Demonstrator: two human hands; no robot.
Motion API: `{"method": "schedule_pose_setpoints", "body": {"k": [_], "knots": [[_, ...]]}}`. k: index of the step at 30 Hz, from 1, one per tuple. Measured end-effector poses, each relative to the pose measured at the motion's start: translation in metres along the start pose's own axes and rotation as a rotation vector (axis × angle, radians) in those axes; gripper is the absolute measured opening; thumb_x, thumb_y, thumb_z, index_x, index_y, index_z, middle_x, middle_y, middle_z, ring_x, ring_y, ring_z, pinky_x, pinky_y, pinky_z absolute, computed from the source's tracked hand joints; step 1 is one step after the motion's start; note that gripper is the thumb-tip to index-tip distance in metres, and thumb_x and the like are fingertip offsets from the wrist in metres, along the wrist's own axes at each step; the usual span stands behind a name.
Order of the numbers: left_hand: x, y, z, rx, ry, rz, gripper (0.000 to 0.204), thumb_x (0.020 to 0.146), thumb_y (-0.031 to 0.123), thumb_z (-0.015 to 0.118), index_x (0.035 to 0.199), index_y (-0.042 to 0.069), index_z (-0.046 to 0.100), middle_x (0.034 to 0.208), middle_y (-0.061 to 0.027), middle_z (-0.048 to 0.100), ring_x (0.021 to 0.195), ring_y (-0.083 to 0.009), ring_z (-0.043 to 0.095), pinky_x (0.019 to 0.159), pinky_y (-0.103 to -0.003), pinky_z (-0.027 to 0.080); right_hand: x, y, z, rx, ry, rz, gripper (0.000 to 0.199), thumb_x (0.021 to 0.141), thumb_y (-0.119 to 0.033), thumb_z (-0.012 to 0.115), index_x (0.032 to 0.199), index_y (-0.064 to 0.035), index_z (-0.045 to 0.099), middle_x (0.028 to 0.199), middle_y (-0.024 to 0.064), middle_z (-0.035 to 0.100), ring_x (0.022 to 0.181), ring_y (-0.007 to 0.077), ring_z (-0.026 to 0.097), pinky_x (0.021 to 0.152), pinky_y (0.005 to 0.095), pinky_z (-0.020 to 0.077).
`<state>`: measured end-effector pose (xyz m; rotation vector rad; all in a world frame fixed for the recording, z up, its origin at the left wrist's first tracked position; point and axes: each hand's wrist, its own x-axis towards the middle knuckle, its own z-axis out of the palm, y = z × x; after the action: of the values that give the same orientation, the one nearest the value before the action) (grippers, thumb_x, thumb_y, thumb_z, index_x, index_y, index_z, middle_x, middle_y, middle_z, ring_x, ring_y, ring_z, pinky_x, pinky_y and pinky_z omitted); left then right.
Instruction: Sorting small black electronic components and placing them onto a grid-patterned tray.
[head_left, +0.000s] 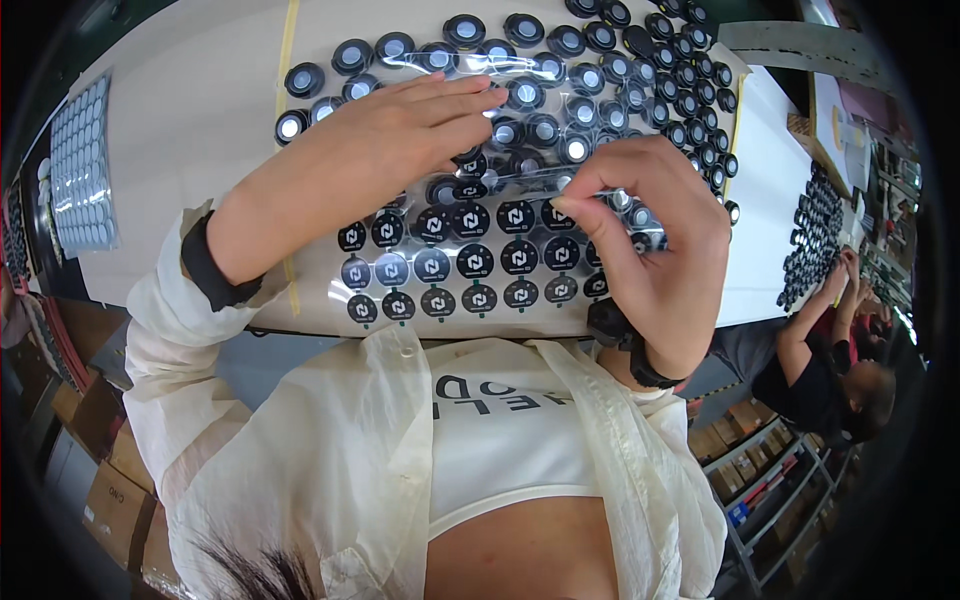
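A clear sheet (470, 265) carrying rows of round black stickers with white marks lies on the pale table (200, 120). My left hand (400, 130) lies flat on the sheet's far part, fingers straight, holding nothing. My right hand (650, 235) pinches the clear film between thumb and forefinger, near the middle of the sheet. Whether a single sticker is in the pinch cannot be told. Beyond the sheet, several round black discs with shiny centres (600, 60) are spread over the table.
A sheet of pale round stickers (80, 170) lies at the table's left end. A yellow tape strip (287, 50) runs across the table. At the right a co-worker (830, 370) handles more black discs (815, 230). Cardboard boxes (115, 500) and a shelf (770, 490) stand below.
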<state>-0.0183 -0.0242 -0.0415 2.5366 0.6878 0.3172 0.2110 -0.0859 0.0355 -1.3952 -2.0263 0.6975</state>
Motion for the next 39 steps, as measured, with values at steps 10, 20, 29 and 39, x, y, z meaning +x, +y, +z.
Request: {"method": "schedule_pose_setpoints", "body": {"k": [10,20,29,39], "knots": [[0.004,0.001,-0.015,-0.262,0.072,-0.038,0.038,0.081,0.007,0.071,0.117,0.001,0.061,0.14,-0.0093,0.052,0.128,-0.0302,0.05,0.104,-0.04,0.044,-0.001,0.007,-0.018,0.571,0.274,0.278,0.017,0.083,0.002,0.073,0.094,0.0021,0.061,0.088,0.0043,0.063,0.077,0.0091,0.057,0.07,0.0217,0.0457],[-0.001,0.024,-0.016,-1.203,0.406,-0.26,0.049,0.086,-0.002,0.068,0.131,-0.007,0.049,0.125,-0.0172,0.06,0.118,-0.0205,0.058,0.103,-0.035,0.046,0.007,0.013,0.027,1.209,0.163,0.375,0.018,0.086,0.003,0.071,0.1,0.0022,0.06,0.091,0.005,0.065,0.087,0.0081,0.06,0.077,0.0222,0.0494],[0.006,0.03,-0.013,-1.178,0.385,-0.29,0.047,0.087,-0.009,0.065,0.13,-0.008,0.047,0.115,-0.0212,0.066,0.102,-0.0221,0.068,0.092,-0.032,0.056,0.008,0.016,0.032,1.06,0.236,0.338,0.017,0.086,0.001,0.072,0.102,0.0056,0.067,0.092,0.0097,0.069,0.08,0.0093,0.063,0.074,0.0204,0.0516],[0.011,0.039,-0.007,-0.944,0.582,-0.277,0.045,0.076,-0.011,0.075,0.115,-0.007,0.053,0.105,-0.018,0.068,0.097,-0.0196,0.07,0.085,-0.028,0.059,0.007,0.017,0.044,0.998,0.308,0.312,0.017,0.086,0.0,0.074,0.101,0.005,0.068,0.082,0.004,0.068,0.07,0.0019,0.057,0.062,0.0148,0.045]]}}
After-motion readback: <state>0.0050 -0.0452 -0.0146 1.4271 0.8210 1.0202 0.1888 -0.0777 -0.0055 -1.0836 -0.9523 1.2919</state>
